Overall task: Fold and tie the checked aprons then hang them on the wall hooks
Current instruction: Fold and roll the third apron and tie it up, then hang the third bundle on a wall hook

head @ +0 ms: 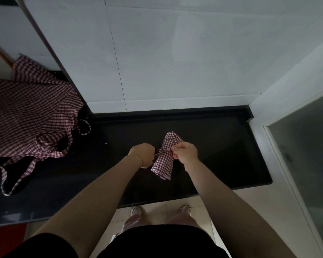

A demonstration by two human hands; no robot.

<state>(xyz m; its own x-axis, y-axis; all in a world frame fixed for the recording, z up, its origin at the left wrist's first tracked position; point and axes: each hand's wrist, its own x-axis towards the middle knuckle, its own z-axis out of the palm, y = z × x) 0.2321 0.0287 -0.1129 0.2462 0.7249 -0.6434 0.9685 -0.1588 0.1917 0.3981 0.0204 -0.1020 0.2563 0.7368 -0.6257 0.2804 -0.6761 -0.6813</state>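
Right now I have both hands working at the waist of the folded apron bundle (164, 157), which lies on the black counter (222, 146) straight ahead of me. My left hand (143, 152) sits just to the left of the bundle, fingers curled into a fist around what I take to be one end of the tie strap (161, 151); the strap itself is mostly hidden inside that fist. My right hand (186, 152) is just to the right, thumb and fingers pinching the other end where it meets the cloth. The two hands face each other across the bundle, and I judge that is so the pull goes outward on both sides at once and cinches the knot. The cloth is squeezed narrow between my hands and flares beyond them and back toward me, which suggests the tie already bites.

Well off to the left of my left hand, a second checked apron (30, 112) is spread loose over the counter, its straps (17, 175) trailing toward the near edge. I suppose it waits there flat so it can be folded next.

No wall hooks show on the grey tiled wall (175, 53) beyond my hands, so hanging looks some way off.
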